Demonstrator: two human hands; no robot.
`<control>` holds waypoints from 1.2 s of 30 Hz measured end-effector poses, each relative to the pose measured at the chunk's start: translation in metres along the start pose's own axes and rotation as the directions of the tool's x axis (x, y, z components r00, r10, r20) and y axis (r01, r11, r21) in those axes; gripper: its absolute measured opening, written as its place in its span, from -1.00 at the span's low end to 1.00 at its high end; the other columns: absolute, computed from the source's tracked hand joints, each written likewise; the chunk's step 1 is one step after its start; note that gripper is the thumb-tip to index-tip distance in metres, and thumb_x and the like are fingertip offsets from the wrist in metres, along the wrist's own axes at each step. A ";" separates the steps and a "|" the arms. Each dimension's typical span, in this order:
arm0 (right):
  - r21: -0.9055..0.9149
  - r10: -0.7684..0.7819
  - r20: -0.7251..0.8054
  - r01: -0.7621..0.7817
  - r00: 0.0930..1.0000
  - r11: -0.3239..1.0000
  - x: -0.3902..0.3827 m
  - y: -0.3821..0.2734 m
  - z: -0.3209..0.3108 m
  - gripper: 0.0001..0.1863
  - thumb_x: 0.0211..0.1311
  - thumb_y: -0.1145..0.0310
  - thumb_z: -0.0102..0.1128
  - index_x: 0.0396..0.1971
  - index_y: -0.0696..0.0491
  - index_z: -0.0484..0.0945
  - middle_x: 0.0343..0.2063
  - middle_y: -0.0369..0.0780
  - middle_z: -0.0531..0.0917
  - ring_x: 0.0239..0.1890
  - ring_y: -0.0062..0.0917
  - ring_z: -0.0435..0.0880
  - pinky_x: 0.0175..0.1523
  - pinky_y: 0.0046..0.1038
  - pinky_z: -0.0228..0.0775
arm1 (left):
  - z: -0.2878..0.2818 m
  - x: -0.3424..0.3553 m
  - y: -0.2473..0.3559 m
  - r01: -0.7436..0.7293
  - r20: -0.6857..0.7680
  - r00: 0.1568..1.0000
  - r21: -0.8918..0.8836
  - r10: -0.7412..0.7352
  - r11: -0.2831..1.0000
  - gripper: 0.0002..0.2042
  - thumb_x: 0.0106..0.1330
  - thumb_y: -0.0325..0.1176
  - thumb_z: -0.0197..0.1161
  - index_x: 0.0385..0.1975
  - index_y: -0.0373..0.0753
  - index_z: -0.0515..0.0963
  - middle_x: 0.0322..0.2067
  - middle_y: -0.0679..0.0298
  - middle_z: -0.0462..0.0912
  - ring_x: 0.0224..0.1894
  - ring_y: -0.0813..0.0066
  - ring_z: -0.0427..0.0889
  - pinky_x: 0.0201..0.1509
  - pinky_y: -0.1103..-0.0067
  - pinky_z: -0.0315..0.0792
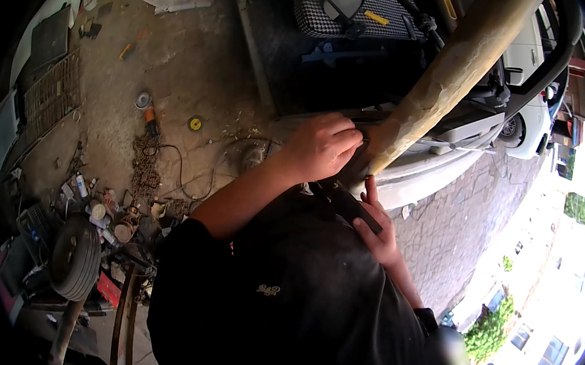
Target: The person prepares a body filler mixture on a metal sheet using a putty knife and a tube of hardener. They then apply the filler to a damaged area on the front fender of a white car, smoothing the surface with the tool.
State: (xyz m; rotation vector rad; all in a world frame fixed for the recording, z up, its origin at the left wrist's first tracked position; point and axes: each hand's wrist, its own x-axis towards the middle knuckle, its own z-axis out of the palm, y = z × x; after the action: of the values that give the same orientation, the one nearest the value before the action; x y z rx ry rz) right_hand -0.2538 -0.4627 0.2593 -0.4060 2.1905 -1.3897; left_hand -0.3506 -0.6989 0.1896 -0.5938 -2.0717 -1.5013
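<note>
A long tan, crinkle-surfaced post (455,71) runs diagonally down to a dark lower end, over a pale curved vehicle panel (407,189). Beside that end, my left hand (320,147) has its fingers curled in a pinch on something small or thin that I cannot make out. Lower and to the right, my right hand (377,228) grips a dark, flat bar-like object (351,207), with one finger reaching up to the post's lower tip. The post's far end runs out of the picture at the top.
A checked seat (310,24) with a mirror (343,5) on it is in the vehicle. An angle grinder (150,118), cords and a yellow disc (194,124) lie on the floor. A tyre (77,257) and cluttered cans are lower left; a white car (530,134) stands right.
</note>
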 end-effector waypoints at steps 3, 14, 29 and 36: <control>0.003 0.037 0.016 -0.037 0.999 0.999 0.001 -0.001 -0.002 -0.65 0.32 0.56 0.14 0.08 0.33 0.51 0.43 0.27 0.08 0.58 -0.18 -0.20 0.52 -0.28 -0.14 | 0.000 0.000 -0.001 0.002 0.005 1.000 -0.015 -0.002 1.000 -0.87 0.06 -0.56 0.38 -0.40 -0.29 0.60 -0.43 0.20 0.60 -0.40 0.21 0.61 -0.36 0.38 0.53; -0.020 0.096 0.077 -0.095 0.992 0.995 0.001 0.004 -0.008 -0.60 0.35 0.50 0.13 0.15 0.32 0.48 0.50 0.17 -0.10 0.57 -0.21 -0.12 0.52 -0.24 -0.08 | 0.002 -0.001 -0.003 -0.007 0.011 1.000 -0.020 0.007 1.000 -0.89 0.06 -0.56 0.36 -0.43 -0.27 0.59 -0.45 0.23 0.57 -0.40 0.21 0.59 -0.35 0.37 0.50; 0.018 0.174 0.048 -0.175 0.984 0.984 0.000 -0.003 0.000 -0.58 0.41 0.45 0.11 0.17 0.37 0.42 0.47 0.13 0.07 0.57 -0.28 -0.08 0.49 -0.28 -0.02 | -0.019 0.021 -0.017 0.025 0.295 0.955 -0.108 0.008 0.994 -0.93 0.17 -0.47 0.33 -0.48 -0.27 0.58 -0.49 0.25 0.56 -0.35 0.20 0.58 -0.32 0.35 0.49; 0.111 0.186 0.012 -0.187 0.982 0.976 -0.003 0.002 0.002 -0.55 0.41 0.45 0.11 0.21 0.36 0.39 0.53 0.08 -0.17 0.53 -0.35 0.05 0.47 -0.35 -0.01 | -0.029 0.009 -0.017 0.098 0.210 0.975 -0.150 -0.065 0.984 -0.94 0.22 -0.48 0.35 -0.41 -0.30 0.62 -0.44 0.22 0.63 -0.33 0.23 0.62 -0.28 0.42 0.51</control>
State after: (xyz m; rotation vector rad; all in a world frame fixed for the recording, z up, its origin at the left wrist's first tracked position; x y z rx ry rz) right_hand -0.2507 -0.4620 0.2580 -0.1562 2.0779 -1.3989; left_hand -0.3632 -0.7306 0.1903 -0.7607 -2.1649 -1.7296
